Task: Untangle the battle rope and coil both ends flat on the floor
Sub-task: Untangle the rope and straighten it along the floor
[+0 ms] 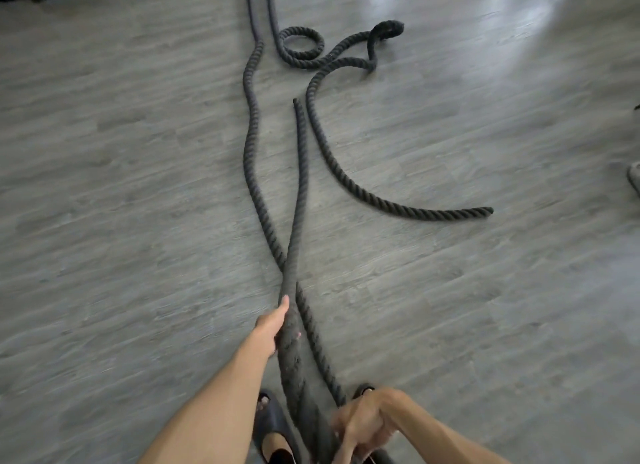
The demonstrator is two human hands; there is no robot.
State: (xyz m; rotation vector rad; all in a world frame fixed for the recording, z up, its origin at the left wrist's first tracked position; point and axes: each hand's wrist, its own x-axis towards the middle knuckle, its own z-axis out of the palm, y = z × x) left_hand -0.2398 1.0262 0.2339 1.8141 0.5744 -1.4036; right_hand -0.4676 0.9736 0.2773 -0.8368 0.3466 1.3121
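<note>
A thick black battle rope (250, 124) snakes across the grey floor from the far top of the head view toward me. Farther off it forms a small loop (300, 41) and a twisted bend (372, 48). One free end (486, 210) lies at the right after a long curve. Another strand rises off the floor into my grip, crossing over the long strand. My left hand (277, 326) is stretched forward and wrapped around this raised strand. My right hand (363, 425) is close to my body, blurred, closed on the rope near the bottom edge.
Grey wood-pattern floor (121, 204) surrounds the rope. My feet in dark slippers (273, 429) stand on either side of the rope at the bottom. A pale object (634, 179) sits at the right edge. Bright glare lies at top right.
</note>
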